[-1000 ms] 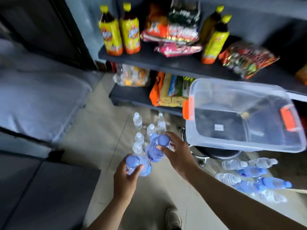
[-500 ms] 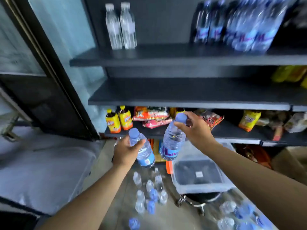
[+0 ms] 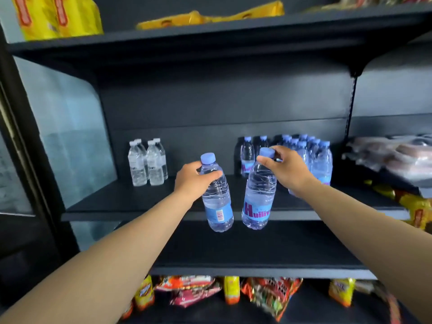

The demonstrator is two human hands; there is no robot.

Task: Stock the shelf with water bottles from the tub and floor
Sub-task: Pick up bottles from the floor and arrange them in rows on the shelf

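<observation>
My left hand [image 3: 190, 177] grips a blue-capped water bottle [image 3: 217, 202] around its shoulder, held upright in front of the dark shelf [image 3: 131, 202]. My right hand [image 3: 286, 170] holds a second blue-capped water bottle [image 3: 258, 199] by its cap and neck, hanging just right of the first. Both bottles hover at the shelf's front edge, not resting on it. Behind my right hand, a cluster of several blue-capped bottles [image 3: 313, 155] stands at the shelf's back right. Several clear white-capped bottles [image 3: 147, 163] stand at the back left. The tub and floor are out of view.
A bare lower shelf [image 3: 257, 249] runs below the bottles. Snack packets [image 3: 194, 291] fill the shelf under that. Yellow packets [image 3: 56, 17] sit on the top shelf. Wrapped goods [image 3: 395, 155] lie on the neighbouring shelf at right. A glass door [image 3: 65, 136] stands at left.
I have stood up from the floor and lifted both bottles from low down to the level of the water shelf. The view rose with them; tub and floor bottles have left the frame.
</observation>
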